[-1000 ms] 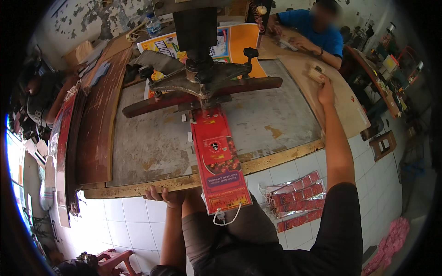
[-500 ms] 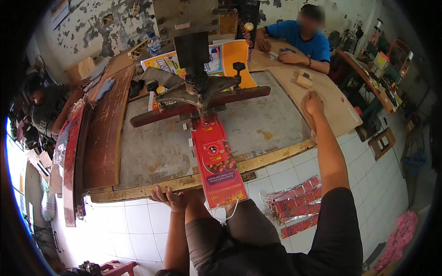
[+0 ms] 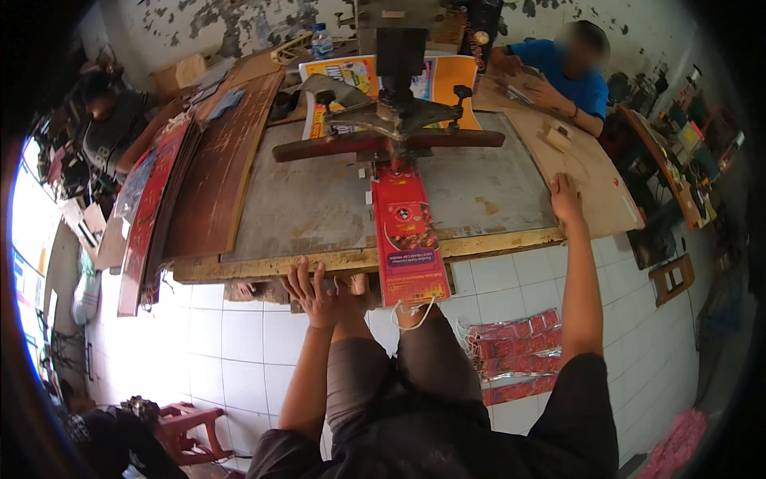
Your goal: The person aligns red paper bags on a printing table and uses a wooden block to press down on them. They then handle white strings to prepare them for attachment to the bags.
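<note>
A long red printed strip (image 3: 405, 227) with pictures of food lies across the table's front edge, its far end under the crossbar of a metal press (image 3: 391, 148). From its near end, which overhangs above my lap, hangs a loop of white cord (image 3: 415, 319). My left hand (image 3: 313, 297) is at the wooden front edge of the table, left of the strip, fingers spread and holding nothing. Out to the right, my right hand (image 3: 566, 199) rests with its fingers stretched out on the edge of a brown board (image 3: 594, 176). Neither hand touches the strip.
Bundles of red printed strips (image 3: 519, 343) lie on the white tiled floor at right. More red strips (image 3: 159, 199) hang at the table's left side. A wooden block (image 3: 559, 137) sits on the brown board. Two people work nearby, one far right, one left.
The whole view has shifted, so the table sits further right and higher. My left fingers have spread from a curl at the edge. My right hand has drawn slightly away from the wooden block.
</note>
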{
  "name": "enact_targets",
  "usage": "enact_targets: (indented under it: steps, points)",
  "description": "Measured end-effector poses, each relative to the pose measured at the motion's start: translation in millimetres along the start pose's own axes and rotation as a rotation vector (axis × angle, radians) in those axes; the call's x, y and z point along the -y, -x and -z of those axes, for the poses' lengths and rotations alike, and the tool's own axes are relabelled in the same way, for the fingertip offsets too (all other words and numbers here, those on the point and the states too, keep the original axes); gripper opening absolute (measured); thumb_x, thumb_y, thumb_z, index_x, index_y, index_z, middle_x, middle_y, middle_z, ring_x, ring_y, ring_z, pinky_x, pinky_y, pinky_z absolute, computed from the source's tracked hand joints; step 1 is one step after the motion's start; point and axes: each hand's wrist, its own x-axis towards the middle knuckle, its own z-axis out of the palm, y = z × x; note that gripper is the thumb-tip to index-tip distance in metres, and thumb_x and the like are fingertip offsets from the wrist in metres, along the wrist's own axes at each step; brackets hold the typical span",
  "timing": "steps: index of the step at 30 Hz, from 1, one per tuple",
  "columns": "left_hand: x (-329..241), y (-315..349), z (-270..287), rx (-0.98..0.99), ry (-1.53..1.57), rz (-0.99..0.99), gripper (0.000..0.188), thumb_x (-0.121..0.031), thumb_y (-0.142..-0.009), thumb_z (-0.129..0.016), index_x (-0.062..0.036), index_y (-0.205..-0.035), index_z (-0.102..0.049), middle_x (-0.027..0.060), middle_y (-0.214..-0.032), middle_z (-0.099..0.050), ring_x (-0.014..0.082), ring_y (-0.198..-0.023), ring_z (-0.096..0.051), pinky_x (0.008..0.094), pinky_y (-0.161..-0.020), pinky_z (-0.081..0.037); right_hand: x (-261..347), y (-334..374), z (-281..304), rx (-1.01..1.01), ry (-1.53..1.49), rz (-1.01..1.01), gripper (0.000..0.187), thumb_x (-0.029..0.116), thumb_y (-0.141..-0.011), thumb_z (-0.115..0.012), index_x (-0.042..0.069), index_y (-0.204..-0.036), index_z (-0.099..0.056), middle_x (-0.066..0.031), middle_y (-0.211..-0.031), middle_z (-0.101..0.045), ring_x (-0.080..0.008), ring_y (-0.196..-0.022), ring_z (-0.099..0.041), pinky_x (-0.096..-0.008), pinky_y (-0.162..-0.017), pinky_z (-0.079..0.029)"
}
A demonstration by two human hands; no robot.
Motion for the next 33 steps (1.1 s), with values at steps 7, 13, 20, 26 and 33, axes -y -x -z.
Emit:
enact_targets:
  steps: [7, 13, 20, 26, 33]
  points:
    - [-7.6, -6.4, 25.6, 0.091, -0.003, 0.036, 0.067, -0.022, -0.086, -0.075, -0.0112, -0.148, -0.052, 0.0206, -0.16, -0.044, 0.0506, -0.153, -0.033, 0.0704, -0.125, -0.021, 130.6, 166.3, 14.2, -0.113, -0.409, 0.653, 0.057, 0.044, -0.112, -0.049, 0.009, -0.157, -0.05, -0.0182, -0.165, -0.045, -0.0378, -0.155, -0.037, -0.0564, -0.128, -0.024]
    - [-11.3, -10.8, 32.0, 0.115, 0.003, 0.034, 0.067, -0.022, -0.086, -0.074, -0.0109, -0.149, -0.052, 0.0197, -0.161, -0.045, 0.0504, -0.154, -0.033, 0.0702, -0.126, -0.02, 206.6, 239.3, 39.3, 0.136, -0.739, 0.989, 0.08, 0.07, -0.096, -0.062, 0.01, -0.149, -0.062, -0.0152, -0.163, -0.048, -0.0355, -0.155, -0.04, -0.0546, -0.127, -0.028]
    - [-19.4, -18.0, 40.5, 0.126, 0.071, 0.059, 0.061, -0.024, -0.088, -0.07, -0.0101, -0.146, -0.057, 0.0175, -0.161, -0.047, 0.0464, -0.154, -0.035, 0.067, -0.127, -0.019, 207.0, 240.2, 38.9, 0.099, -0.644, 1.009, 0.091, 0.072, -0.086, -0.074, 0.007, -0.149, -0.061, -0.015, -0.164, -0.048, -0.0359, -0.155, -0.04, -0.0543, -0.126, -0.03]
    - [-28.2, -54.2, 76.6, 0.127, 0.132, 0.1, 0.039, -0.024, -0.092, -0.067, -0.0103, -0.128, -0.068, 0.012, -0.14, -0.063, 0.0371, -0.137, -0.053, 0.0586, -0.122, -0.027, 208.5, 244.3, 37.6, 0.102, -0.604, 1.006, 0.093, 0.065, -0.082, -0.082, 0.008, -0.152, -0.058, -0.0144, -0.166, -0.045, -0.0357, -0.156, -0.038, -0.0547, -0.126, -0.029]
    - [-19.2, -171.8, 23.7, 0.304, 0.164, -0.051, 0.019, -0.019, -0.096, -0.066, -0.0084, -0.112, -0.071, 0.0137, -0.117, -0.067, 0.0349, -0.116, -0.061, 0.0531, -0.113, -0.038, 205.5, 248.7, 50.6, 0.146, -0.582, 0.947, 0.094, 0.059, -0.081, -0.085, 0.009, -0.154, -0.055, -0.0132, -0.168, -0.043, -0.0343, -0.158, -0.035, -0.0546, -0.126, -0.026]
